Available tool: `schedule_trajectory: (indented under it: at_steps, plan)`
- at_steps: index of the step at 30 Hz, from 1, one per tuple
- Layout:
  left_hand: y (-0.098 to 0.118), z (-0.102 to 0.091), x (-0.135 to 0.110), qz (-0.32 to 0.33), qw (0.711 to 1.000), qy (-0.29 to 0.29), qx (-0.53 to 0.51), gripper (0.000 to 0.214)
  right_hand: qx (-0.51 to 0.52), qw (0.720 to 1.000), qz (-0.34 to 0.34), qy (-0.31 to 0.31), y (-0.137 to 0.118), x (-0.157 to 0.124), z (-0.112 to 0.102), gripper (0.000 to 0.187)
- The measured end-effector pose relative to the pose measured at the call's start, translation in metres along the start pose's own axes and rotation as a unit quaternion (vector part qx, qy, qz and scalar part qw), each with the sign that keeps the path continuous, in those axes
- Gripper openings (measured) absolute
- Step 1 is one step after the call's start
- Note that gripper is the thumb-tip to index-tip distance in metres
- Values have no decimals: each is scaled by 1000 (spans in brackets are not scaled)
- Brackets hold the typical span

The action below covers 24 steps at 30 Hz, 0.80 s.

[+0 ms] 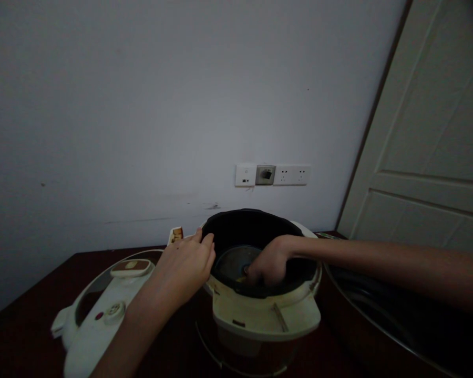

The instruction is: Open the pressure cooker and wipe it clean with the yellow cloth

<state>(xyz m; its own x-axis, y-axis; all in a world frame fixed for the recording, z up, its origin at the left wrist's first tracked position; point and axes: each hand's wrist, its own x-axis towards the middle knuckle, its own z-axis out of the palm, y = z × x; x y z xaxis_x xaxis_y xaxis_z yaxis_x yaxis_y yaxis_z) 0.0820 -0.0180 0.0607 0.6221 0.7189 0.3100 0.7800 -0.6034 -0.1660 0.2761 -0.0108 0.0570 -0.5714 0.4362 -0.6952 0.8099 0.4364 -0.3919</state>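
An electric cooker (266, 314) with its top off stands on a dark red table (31, 302), its black cavity facing up between the person's two arms. The left grip (189, 258) lies across the cooker's left edge, fingers near together and slightly bent over the dark rim; its underside is hidden, so I cannot tell whether it clasps the rim or only rests there. The right grip (271, 262) reaches down inside the cavity, bent at the wrist, its fingers curled towards the round metal plate (233, 261) at the bottom. The plate lies to the left of this grip, its centre right by the fingertips. A small yellowish bit (242, 280) shows there too; how far the fingers are open, and whether they pinch anything, I cannot tell. The white lid (96, 336) lies left of the cooker, partly behind the left forearm. A large, dark round vessel (372, 321) stands on the right, beneath the right forearm.
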Motion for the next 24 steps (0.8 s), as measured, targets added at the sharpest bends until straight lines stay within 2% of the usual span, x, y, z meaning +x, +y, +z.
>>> schedule_trajectory:
  at_steps: [2, 9, 11, 14, 16, 18, 20, 21, 22, 24]
  plan:
    - [0, 0, 0, 1, 1000, 2, -1, 41, 17, 998, 5, -57, 5, -8, 2, 34]
    - [-1, 2, -1, 2, 1000, 20, 2, 39, 106, 988, 93, -60, 9, -30, 6, 47]
    - [-1, 2, -1, 2, 1000, 18, 2, 39, 95, 987, 102, -75, 10, -30, 1, 51]
    - [-1, 1, -1, 4, 1000, 10, 1, 39, 58, 987, 122, -83, 11, -30, -18, 50]
    - [-1, 1, -1, 2, 1000, 5, 0, 40, 23, 992, 122, -33, 10, -31, -36, 49]
    - [-1, 1, -1, 3, 1000, 4, -4, 40, -37, 991, 101, 78, 7, -30, -51, 52]
    - [-2, 2, -1, 6, 1000, 6, -9, 40, -119, 969, 66, 204, 5, -23, -59, 56]
    - [-2, 3, -1, 7, 1000, 9, -11, 40, -159, 955, 47, 245, 6, -16, -60, 58]
    - [-3, 3, -1, 8, 1000, 11, -12, 40, -192, 945, 32, 261, 8, -9, -58, 60]
    - [-3, 3, -1, 9, 1000, 16, -11, 40, -231, 944, 33, 232, 16, 9, -52, 64]
